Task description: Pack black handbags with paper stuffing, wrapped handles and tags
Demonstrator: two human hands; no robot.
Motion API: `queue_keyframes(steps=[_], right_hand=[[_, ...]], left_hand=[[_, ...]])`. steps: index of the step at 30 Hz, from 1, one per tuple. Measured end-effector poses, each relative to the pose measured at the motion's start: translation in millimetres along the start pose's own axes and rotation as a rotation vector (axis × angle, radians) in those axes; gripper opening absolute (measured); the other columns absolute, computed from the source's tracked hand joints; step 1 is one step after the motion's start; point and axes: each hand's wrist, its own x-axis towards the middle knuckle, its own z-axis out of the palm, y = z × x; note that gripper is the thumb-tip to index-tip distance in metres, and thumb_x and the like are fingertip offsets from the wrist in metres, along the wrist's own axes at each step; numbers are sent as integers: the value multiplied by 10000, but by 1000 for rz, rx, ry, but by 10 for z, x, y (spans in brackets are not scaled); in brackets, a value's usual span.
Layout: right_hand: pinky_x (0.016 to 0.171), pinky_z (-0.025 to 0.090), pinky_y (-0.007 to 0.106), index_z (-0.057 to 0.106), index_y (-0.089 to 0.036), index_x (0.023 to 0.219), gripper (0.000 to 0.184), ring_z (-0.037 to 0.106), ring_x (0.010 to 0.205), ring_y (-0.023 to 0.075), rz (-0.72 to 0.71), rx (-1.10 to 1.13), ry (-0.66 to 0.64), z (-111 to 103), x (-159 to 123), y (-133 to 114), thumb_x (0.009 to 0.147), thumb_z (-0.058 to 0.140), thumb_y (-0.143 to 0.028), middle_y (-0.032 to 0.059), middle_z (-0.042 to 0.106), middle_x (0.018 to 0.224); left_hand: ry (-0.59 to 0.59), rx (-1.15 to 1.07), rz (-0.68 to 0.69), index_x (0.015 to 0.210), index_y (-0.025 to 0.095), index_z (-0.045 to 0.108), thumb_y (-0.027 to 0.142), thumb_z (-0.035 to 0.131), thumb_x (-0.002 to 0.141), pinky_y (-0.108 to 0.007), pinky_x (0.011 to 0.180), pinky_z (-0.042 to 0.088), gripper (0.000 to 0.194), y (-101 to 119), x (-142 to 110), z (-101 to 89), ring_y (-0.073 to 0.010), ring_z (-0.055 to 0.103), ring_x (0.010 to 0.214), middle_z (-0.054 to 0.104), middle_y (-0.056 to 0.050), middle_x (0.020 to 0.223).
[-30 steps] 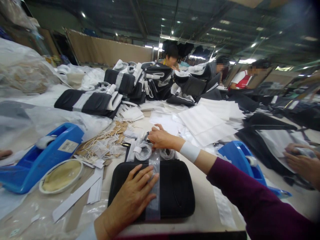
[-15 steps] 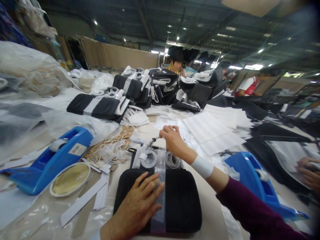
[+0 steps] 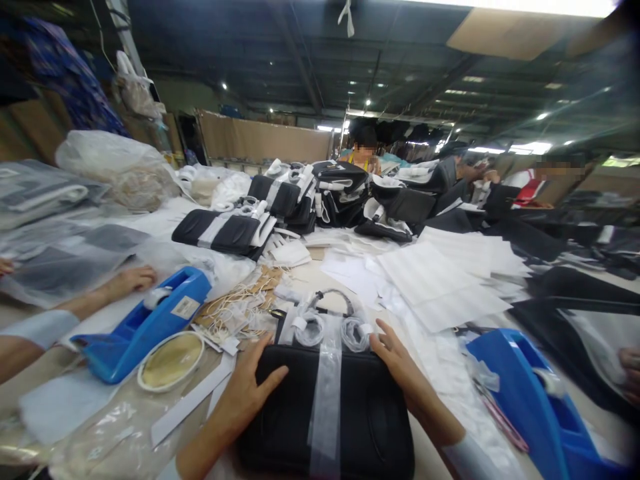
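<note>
The person's left hand (image 3: pixel 257 383) and right hand (image 3: pixel 400 363) were both bare, with slim fingers and a thumb that narrowed toward the tip. Around the right forearm ran a pale right band (image 3: pixel 475 457), a light grey-blue close to white, plain and unmarked where it showed, with a smooth, soft-looking surface and a clean edge toward the hand. A matching left band (image 3: pixel 170 471) circled the left forearm (only a small piece of it showed at the bottom edge, so its full width could not be told).
</note>
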Motion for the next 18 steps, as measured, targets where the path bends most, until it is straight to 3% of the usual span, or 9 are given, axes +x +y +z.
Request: queue_keyframes(steps=[3,6,12,15,18], right_hand=[[1076,389,389,327,-190,1469,985,459,1324,298,22,56,-54,14,-28,-71,698,632,-722,195,463,1425],[1053,407,391,309,-186,1472,1040,521,1261,311,34,96,-82,-19,-65,-84,661,664,-731,206,459,1421],[916,482,449,461,-192,1372,865,628,1075,337,27,-57,-19,-293,-5,117,704,605,-721,186,609,1232],[853,507,441,546,-155,1268,796,633,1029,336,-80,-173,103,-413,119,30,676,616,-683,193,612,1222],[889,495,421,649,-175,1092,588,628,1024,309,-239,-235,153,-386,316,-271,674,651,-589,147,651,1182]], left_hand=[[-69,-85,-133,1406,142,389,459,520,883,-533,1140,330,625,67,15,-28,-302,425,1351,487,-163,1425],[-73,-131,-180,1408,122,387,444,531,860,-511,1183,249,652,192,-51,-36,-286,369,1389,434,-161,1473],[-174,-218,-164,1407,163,426,437,552,860,-440,1157,323,624,255,-242,-112,-265,414,1359,467,-131,1454],[-174,-175,-68,1314,188,533,413,526,889,-384,1015,475,481,139,-18,-303,-248,556,1208,584,-119,1321],[-64,55,43,1148,175,630,299,534,883,-367,897,517,307,-19,534,-498,-229,635,1001,670,-100,1105]])
